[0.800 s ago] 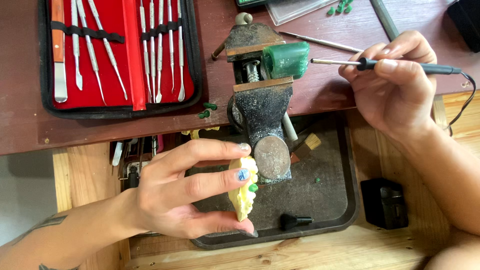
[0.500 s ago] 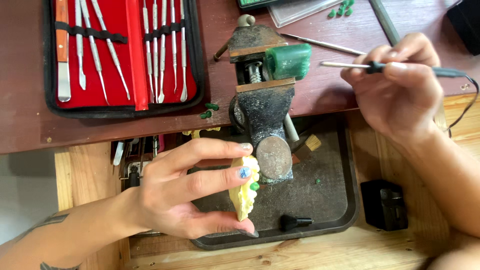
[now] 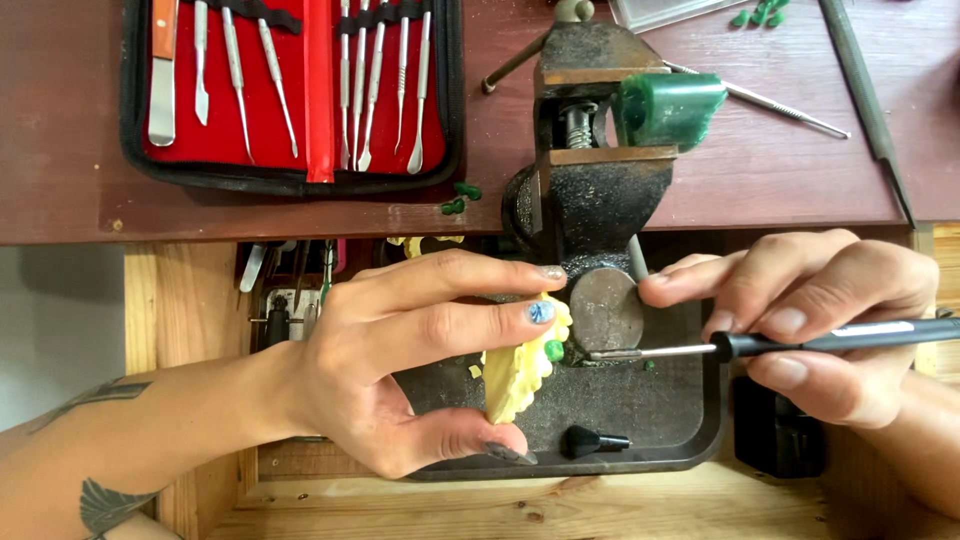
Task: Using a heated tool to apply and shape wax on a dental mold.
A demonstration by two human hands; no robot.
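My left hand [image 3: 420, 365] pinches a pale yellow scalloped wax piece [image 3: 520, 372] between thumb and fingers, over a dark tray [image 3: 680, 420]. A small green blob [image 3: 553, 350] sits on the piece's right edge. My right hand [image 3: 820, 320] grips a slim black pen-like tool [image 3: 850, 340]; its thin metal tip [image 3: 625, 352] points left, close to the green blob. The right forefinger rests by the round end of a black bench vise [image 3: 600, 200]. A green wax block [image 3: 668, 108] is clamped in the vise's jaws.
An open black case with red lining [image 3: 300, 90] holds several steel carving instruments on the dark red bench top. Loose metal tools [image 3: 860, 90] lie at the upper right. Green wax crumbs [image 3: 455, 200] and a small black cone [image 3: 590, 441] are nearby.
My right hand has come down from the bench top beside the green block to the tray, bringing the tool's tip next to the yellow piece. The left hand has stayed put.
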